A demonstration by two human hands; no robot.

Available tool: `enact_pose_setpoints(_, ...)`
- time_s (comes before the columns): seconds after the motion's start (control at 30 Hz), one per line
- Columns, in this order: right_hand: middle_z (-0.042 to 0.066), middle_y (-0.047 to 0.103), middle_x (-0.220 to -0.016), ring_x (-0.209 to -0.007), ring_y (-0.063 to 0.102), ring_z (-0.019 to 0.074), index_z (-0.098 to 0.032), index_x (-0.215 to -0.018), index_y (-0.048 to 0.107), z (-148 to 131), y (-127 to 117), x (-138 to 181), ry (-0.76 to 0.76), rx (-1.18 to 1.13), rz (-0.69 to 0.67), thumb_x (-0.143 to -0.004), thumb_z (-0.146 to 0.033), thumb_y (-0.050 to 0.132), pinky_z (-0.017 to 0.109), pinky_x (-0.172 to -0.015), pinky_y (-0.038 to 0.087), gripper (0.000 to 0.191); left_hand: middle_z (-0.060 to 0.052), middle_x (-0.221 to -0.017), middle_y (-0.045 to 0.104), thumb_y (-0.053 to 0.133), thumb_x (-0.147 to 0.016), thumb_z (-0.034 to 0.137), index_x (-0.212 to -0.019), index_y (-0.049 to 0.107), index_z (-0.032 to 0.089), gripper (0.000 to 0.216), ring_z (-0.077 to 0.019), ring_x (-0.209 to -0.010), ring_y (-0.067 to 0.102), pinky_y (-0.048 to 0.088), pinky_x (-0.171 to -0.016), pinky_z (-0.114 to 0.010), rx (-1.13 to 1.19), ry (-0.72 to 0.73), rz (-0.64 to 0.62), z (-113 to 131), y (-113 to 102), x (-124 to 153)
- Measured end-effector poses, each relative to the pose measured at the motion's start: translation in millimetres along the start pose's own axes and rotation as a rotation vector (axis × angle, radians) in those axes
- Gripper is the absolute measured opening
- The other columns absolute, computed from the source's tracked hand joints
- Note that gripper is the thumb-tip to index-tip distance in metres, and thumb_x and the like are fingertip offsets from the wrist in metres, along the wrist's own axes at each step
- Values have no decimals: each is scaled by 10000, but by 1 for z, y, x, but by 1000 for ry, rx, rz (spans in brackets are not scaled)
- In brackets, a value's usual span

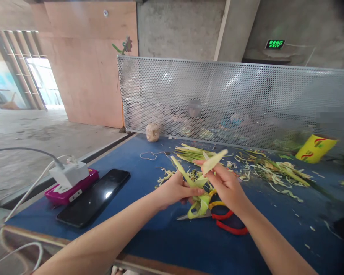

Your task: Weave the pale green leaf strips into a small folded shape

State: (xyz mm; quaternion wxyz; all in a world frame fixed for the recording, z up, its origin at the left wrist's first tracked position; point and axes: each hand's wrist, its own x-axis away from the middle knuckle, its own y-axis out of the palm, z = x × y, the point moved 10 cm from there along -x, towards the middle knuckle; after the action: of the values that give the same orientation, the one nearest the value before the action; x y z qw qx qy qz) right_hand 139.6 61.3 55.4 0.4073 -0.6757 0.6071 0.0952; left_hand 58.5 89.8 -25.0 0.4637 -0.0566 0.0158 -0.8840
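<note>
My left hand (179, 189) is closed around a piece of folded pale green leaf strips (200, 208), thumb pressed on top. One strip sticks up past the fingers, and a loop hangs below them. My right hand (229, 188), just beside it, pinches a broad pale strip end (215, 161) between thumb and fingers, raised above the folded piece. Beneath both hands lies a pair of scissors with red and yellow handles (232, 229); its blade points left and is partly covered by the leaf loop. Shredded leaf bits (166, 176) are scattered behind my left hand.
Cut stalks (190, 152) and leaf scraps (286, 172) lie farther back on the blue table (157, 244). At left are a black phone (94, 198) and a purple power strip (71, 191). A perforated metal screen (232, 88) borders the back, near a yellow packet (317, 149).
</note>
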Motion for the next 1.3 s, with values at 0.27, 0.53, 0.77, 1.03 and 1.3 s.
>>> enact_pose_setpoints(0.27, 13, 526, -752, -782, 500, 179, -253, -805, 607, -22, 15, 4, -175, 369, -140, -790, -262, 546, 362, -743, 381, 64, 57, -515, 528, 730, -554, 316, -786, 468, 159, 384, -66, -421, 490, 337, -384, -164, 34, -32, 49, -1, -5, 3)
enact_pose_setpoints(0.53, 12, 591, -806, -831, 517, 182, -245, -764, 569, -22, 18, 6, -208, 388, -251, -793, -254, 541, 366, -765, 368, 42, 91, -440, 466, 725, -559, 313, -765, 460, 161, 368, -30, -348, 381, 286, -350, -153, 26, -7, 15, 3, -4, 1)
enact_pose_setpoints(0.77, -2, 622, -827, -851, 526, 178, -299, -872, 606, -19, 18, 7, -200, 418, -252, -846, -210, 454, 393, -779, 338, 178, 78, -501, 502, 721, -561, 295, -880, 463, 156, 434, -50, -401, 453, 328, -366, -153, 3, -76, 63, -3, -10, 2)
enact_pose_setpoints(1.03, -1, 613, -725, -760, 475, 177, -308, -846, 656, -31, 26, 11, -279, 422, -341, -816, -283, 530, 363, -708, 324, 132, 84, -502, 518, 660, -614, 243, -815, 426, 170, 317, -44, -384, 460, 321, -345, -146, -37, -111, 74, -3, -11, 4)
enact_pose_setpoints(1.3, 3, 596, -733, -810, 512, 181, -228, -718, 574, -31, 34, 12, -212, 395, -345, -783, -257, 563, 388, -780, 350, 73, 86, -467, 519, 625, -624, 185, -897, 419, 152, 344, -41, -340, 427, 323, -333, -152, -26, -114, 93, -8, -11, 2)
